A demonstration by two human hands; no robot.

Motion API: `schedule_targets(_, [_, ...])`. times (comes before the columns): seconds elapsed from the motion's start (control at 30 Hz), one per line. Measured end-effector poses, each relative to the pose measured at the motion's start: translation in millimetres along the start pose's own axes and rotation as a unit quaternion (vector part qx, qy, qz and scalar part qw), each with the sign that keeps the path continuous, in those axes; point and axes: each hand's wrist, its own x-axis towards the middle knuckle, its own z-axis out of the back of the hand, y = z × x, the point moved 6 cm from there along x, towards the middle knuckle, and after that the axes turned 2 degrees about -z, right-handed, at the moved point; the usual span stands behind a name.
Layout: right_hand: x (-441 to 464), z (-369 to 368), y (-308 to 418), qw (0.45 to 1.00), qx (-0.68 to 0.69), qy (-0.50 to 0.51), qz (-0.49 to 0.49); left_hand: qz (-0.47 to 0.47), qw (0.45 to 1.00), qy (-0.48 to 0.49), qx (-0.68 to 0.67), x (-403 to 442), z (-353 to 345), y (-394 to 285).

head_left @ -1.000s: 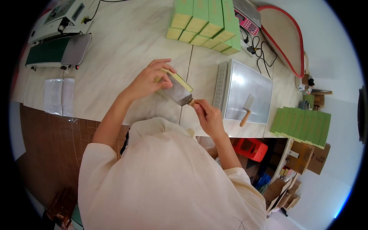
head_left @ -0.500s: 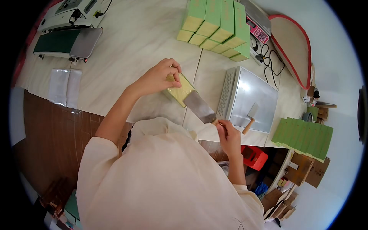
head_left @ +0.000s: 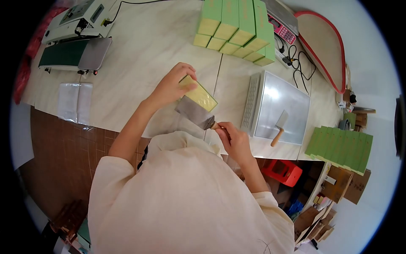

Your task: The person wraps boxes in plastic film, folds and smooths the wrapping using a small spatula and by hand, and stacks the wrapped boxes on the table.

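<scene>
A green-edged box with a yellow top (head_left: 201, 96) is on the marbled table in front of me. My left hand (head_left: 175, 81) grips its upper left end, thumb on the top and fingers bent round the far side. The handle of a wide metal scraper (head_left: 193, 113) is in my right hand (head_left: 233, 139). Its blade lies along the box's near long side, covering that edge; whether it touches the box I cannot tell. A second scraper with a wooden handle (head_left: 278, 137) rests on a flat metal plate appliance (head_left: 281, 108) to the right.
Green boxes (head_left: 230, 21) are stacked at the back, near a pink-keyed scale (head_left: 282, 30) and black cables (head_left: 299, 67). More green boxes (head_left: 340, 146) stand at the right. A machine (head_left: 78, 21) and clear plastic bags (head_left: 75, 102) are at the left of the table (head_left: 148, 38).
The scraper blade went from over the box top, out to the box's lower right end, then back left along its near side. My left hand stays at the box.
</scene>
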Motion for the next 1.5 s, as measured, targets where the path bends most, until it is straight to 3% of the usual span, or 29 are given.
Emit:
schedule_targets(0.03, [2,2,1,1.000,-0.001,0.001,0.000,0.001,1.000,-0.001,-0.001,-2,-4,9])
schedule_targets(0.1, [4,5,-2,0.999,-0.023,-0.006,-0.033,0.076,0.947,-0.048,-0.310,-9,-11,36])
schedule_targets(0.33, [0,8,0,0.994,-0.096,-0.058,-0.007,0.010,0.941,-0.159,-0.298,-17,-33,58])
schedule_targets(0.4, [-5,7,-1,0.992,-0.111,-0.027,-0.054,0.009,0.941,-0.189,-0.279,-12,-27,62])
schedule_targets(0.83, [-60,25,-15,0.984,-0.131,-0.010,-0.117,-0.026,0.937,-0.189,-0.294,-3,-32,80])
schedule_targets(1.03, [-55,28,-17,0.992,-0.058,-0.053,-0.097,-0.004,0.927,-0.198,-0.319,-7,-34,80])
schedule_targets(1.13, [-22,11,0,0.994,-0.092,-0.050,-0.039,0.015,0.921,-0.198,-0.336,-7,-37,82])
schedule_targets(1.5, [27,-16,16,0.977,-0.206,-0.034,0.034,-0.001,0.924,-0.187,-0.333,-7,-39,77])
